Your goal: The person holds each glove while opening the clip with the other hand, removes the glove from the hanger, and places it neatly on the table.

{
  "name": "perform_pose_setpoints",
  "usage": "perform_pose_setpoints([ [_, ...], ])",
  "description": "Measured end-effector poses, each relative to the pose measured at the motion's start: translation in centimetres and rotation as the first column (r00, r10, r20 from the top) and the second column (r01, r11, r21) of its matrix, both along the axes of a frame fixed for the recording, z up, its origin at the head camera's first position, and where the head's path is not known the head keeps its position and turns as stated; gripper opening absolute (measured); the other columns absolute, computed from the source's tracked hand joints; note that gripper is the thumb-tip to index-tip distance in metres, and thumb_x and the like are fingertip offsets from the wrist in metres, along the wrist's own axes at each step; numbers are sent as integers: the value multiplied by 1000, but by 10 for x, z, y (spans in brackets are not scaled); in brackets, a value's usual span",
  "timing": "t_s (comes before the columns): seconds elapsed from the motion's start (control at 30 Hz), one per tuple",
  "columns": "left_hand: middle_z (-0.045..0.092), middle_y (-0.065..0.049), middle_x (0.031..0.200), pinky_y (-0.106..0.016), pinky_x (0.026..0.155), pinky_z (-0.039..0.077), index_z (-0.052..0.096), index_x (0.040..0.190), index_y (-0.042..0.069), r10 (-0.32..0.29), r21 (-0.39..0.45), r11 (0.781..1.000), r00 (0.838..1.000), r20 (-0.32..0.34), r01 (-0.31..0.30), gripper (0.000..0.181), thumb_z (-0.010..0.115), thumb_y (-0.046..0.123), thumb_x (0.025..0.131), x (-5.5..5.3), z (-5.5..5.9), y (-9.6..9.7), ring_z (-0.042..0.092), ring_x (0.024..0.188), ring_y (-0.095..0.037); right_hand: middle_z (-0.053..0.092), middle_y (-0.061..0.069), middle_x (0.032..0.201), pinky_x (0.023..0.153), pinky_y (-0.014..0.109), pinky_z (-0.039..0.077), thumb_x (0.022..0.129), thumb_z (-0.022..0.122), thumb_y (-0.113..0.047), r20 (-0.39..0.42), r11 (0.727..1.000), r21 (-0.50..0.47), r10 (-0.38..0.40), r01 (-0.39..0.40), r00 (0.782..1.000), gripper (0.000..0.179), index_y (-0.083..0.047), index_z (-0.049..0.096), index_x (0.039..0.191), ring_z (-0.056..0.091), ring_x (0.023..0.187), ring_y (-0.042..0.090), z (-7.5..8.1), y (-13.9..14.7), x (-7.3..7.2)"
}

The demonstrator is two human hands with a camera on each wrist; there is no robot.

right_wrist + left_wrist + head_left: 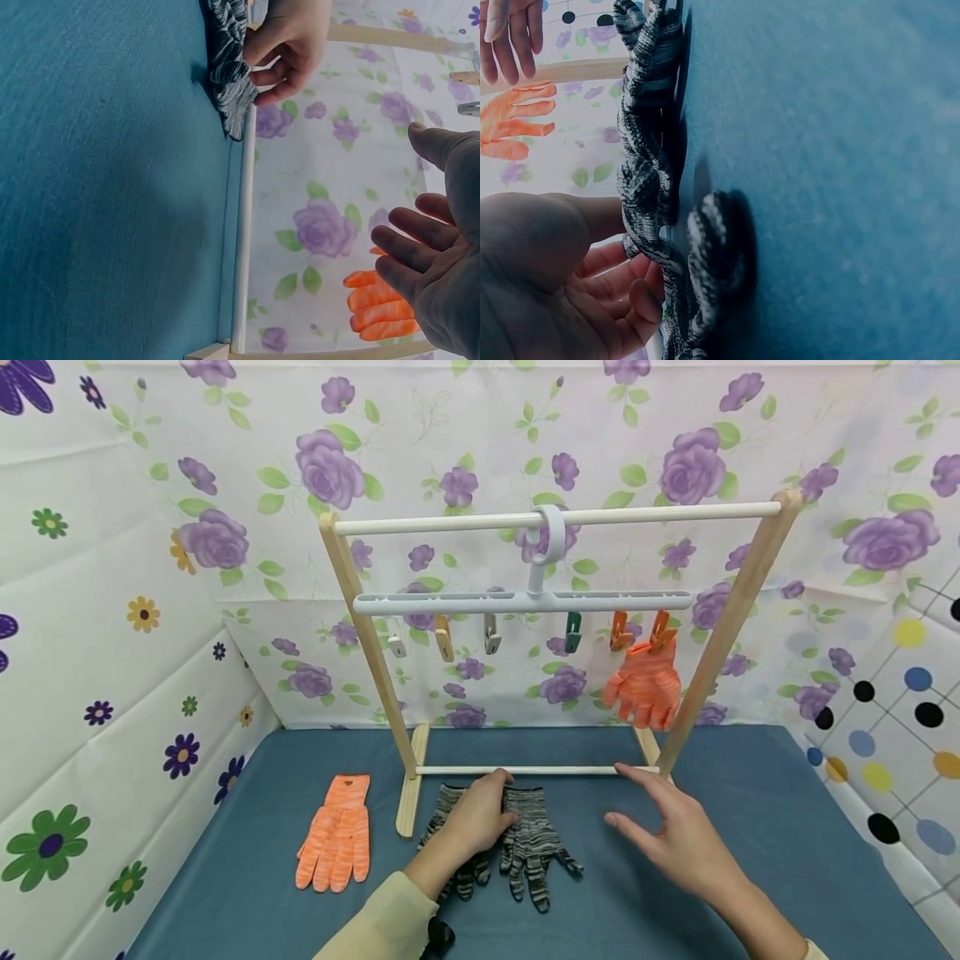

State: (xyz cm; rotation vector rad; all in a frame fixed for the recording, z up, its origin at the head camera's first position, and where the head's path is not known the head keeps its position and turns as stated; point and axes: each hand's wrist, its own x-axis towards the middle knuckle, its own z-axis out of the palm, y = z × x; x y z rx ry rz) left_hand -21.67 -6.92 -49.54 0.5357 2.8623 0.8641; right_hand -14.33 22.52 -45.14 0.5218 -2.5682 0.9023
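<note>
In the head view my left hand (476, 814) is over two black-and-grey striped knit gloves on the blue surface. Its thumb and index finger stand apart at the cuff of the right-hand striped glove (534, 843). The left-hand striped glove (442, 806) is partly hidden under that hand and wrist. My right hand (678, 835) hovers to the right, fingers extended, holding nothing. An orange glove (337, 835) lies flat at the left. Another orange glove (647, 685) hangs from an orange clip (663, 631) on the white hanger (450, 603).
A wooden rack (735, 602) stands behind the gloves, its white lower bar (570, 770) just past their cuffs. Several clips hang along the hanger, including a green clip (573, 632). A small black object (441, 935) sits near my left sleeve. Flowered cloth covers the walls.
</note>
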Motion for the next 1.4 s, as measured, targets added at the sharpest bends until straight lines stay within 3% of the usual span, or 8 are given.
perform_pose_setpoints([
  [0.1, 64, -14, 136, -47, 87, 58, 59, 142, 7, 5, -26, 1000, 1000, -16, -6, 52, 82, 18, 97, 0, -1, 1, 69, 108, -30, 63, 11, 146, 90, 59, 57, 90, 89, -28, -9, 1000, -1, -2, 2, 1000, 72, -18, 57, 154, 66, 125, 34, 0, 1, 0],
  [0.4, 60, -13, 132, -47, 87, 58, 60, 140, 8, 7, -53, 999, 996, -84, -11, 53, 83, 26, 96, -1, 5, -2, 66, 109, -29, 63, 13, 146, 93, 63, 55, 90, 89, -27, -24, 1000, -16, -19, 18, 1000, 73, -18, 56, 154, 63, 129, 38, 6, 5, -1],
  [0.67, 61, -14, 135, -48, 92, 57, 59, 144, 5, -8, 83, 996, 989, -147, 20, 57, 81, 31, 98, -3, 21, 2, 65, 115, -29, 63, 11, 146, 93, 62, 54, 90, 89, -20, -95, 999, -23, -31, 29, 995, 72, -14, 57, 153, 63, 128, 38, 25, 13, -3],
  [0.73, 61, -14, 137, -48, 94, 56, 57, 145, 6, -8, 108, 994, 988, -155, 25, 58, 81, 31, 98, -3, 26, 4, 64, 119, -29, 63, 11, 147, 83, 53, 59, 89, 90, -18, -123, 999, -17, -34, 32, 992, 73, -12, 56, 153, 69, 114, 34, 30, 15, -5],
  [0.9, 59, -13, 142, -48, 95, 56, 54, 151, 10, -16, 163, 986, 984, -176, 45, 62, 79, 35, 100, -5, 40, 10, 63, 123, -30, 64, 12, 145, 70, 45, 54, 89, 90, -17, -170, 998, -8, -56, 56, 984, 73, -9, 56, 153, 69, 110, 33, 43, 23, -8],
  [0.93, 59, -12, 142, -48, 95, 56, 53, 152, 11, -16, 174, 984, 983, -181, 48, 63, 78, 36, 100, -5, 43, 12, 63, 123, -30, 64, 13, 144, 76, 50, 56, 89, 90, -17, -177, 998, -8, -62, 61, 982, 72, -8, 57, 152, 66, 120, 36, 46, 25, -9],
  [1.1, 60, -7, 141, -46, 93, 56, 53, 155, 15, -10, 241, 968, 977, -215, 63, 64, 77, 38, 100, -7, 58, 22, 63, 122, -28, 64, 15, 144, 89, 61, 54, 89, 89, -13, -205, 997, -21, -74, 72, 976, 72, -6, 56, 152, 64, 125, 41, 57, 33, -12],
  [1.4, 62, -5, 143, -43, 99, 55, 55, 153, 15, -25, 359, 926, 966, -259, 120, 61, 78, 36, 100, -12, 82, 42, 62, 126, -26, 63, 16, 146, 95, 65, 50, 87, 89, -9, -243, 995, -48, -94, 85, 966, 72, -6, 57, 152, 61, 129, 42, 76, 39, -18],
])
